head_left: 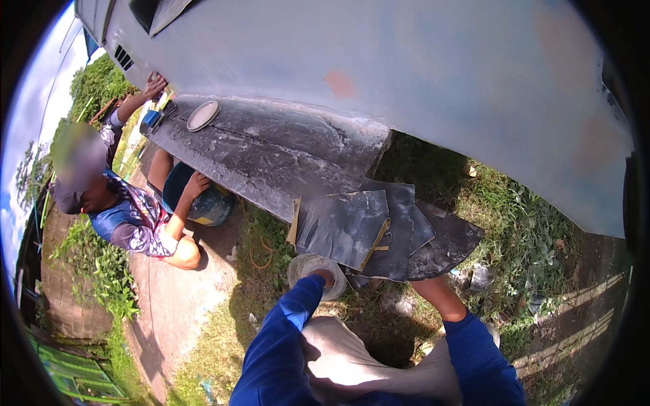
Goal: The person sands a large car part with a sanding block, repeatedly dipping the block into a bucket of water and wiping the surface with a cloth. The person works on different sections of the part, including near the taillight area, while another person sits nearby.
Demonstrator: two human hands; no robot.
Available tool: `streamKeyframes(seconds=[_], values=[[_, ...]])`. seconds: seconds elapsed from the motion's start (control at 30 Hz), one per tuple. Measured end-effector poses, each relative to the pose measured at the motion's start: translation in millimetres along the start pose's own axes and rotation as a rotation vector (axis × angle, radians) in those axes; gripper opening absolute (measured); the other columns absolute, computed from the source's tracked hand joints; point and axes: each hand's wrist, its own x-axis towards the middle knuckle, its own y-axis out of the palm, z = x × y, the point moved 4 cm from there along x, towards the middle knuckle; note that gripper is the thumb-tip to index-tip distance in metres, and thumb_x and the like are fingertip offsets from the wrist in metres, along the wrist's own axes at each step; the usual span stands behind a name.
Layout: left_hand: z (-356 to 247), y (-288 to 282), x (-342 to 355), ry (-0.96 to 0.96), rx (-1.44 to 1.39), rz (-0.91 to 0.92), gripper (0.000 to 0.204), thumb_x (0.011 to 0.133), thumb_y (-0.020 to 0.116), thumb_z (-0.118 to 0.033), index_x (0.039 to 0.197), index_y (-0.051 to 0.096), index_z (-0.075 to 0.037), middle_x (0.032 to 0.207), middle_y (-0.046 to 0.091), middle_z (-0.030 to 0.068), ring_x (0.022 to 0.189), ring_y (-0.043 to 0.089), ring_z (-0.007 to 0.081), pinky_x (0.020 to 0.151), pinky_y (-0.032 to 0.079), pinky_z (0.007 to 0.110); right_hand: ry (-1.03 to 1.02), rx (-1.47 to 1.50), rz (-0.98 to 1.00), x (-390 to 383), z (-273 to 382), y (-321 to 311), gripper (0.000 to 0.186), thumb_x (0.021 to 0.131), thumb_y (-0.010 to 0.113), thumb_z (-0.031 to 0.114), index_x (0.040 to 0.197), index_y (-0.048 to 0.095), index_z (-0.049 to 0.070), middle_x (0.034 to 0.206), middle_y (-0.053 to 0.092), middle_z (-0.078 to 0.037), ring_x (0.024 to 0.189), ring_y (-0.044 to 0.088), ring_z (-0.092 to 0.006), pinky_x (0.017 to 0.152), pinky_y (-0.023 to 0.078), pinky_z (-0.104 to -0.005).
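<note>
Tub [295, 267] and sheets [352, 223]: handling points.
Your left hand [327, 277] is inside the tub, just beside the sheets on the ledge [450, 245]; your right hand [428, 287] passes under the ledge's rounded end. Both hands' fingers are hidden; you cannot tell their grip. The tub is probably light and flexible: hold its rim. The sheets look thin and bendable: lift by free edges.

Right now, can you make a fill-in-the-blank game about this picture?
Both of the wearer's sleeves are ____.
The wearer's left hand is in the pale container; the ____ one is at the dark board.
The pale disc lies to the ____ of the dark sheets.
The co-worker's upper hand is at the pale panel; the ____ one is at the dark bucket.
Missing words: blue; right; left; lower.
</note>
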Motion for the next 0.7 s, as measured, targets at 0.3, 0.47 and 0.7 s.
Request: streamKeyframes(seconds=[0.3,0.47,0.7], values=[[-40,-67,-95,-0.435,-0.671,-0.267,0.054,0.079,0.074,-0.041,0.117,0.063,-0.005,0.118,0.069,0.0214,0.116,0.064,0.0390,0.097,0.050,0.047,0.170,-0.020,0.229,-99,14,2,0.034,0.090,0.065,0.010,0.123,0.063,0.003,0.125,0.063,-0.022,0.117,0.060,-0.0369,0.101,0.048,-0.0443],[-5,-94,-250,-0.537,-1.301,-0.623,0.030,0.079,0.071,-0.023,0.097,0.060,-0.002,0.089,0.068,0.0150,0.082,0.064,0.0276,0.076,0.050,0.041,0.582,0.005,0.618,-141,158,-132,0.037,0.093,0.065,0.021,0.126,0.064,0.005,0.139,0.056,-0.021,0.124,0.057,-0.0390,0.103,0.049,-0.0443],[-97,-248,-476,-0.474,-2.312,-0.636,0.019,0.085,0.069,-0.018,0.095,0.054,-0.012,0.083,0.056,0.0013,0.070,0.056,0.0146,0.060,0.048,0.030,0.545,-0.221,0.349,21,392,-464,0.038,0.090,0.068,0.008,0.126,0.062,-0.001,0.141,0.055,-0.021,0.124,0.059,-0.0374,0.102,0.049,-0.0428]])
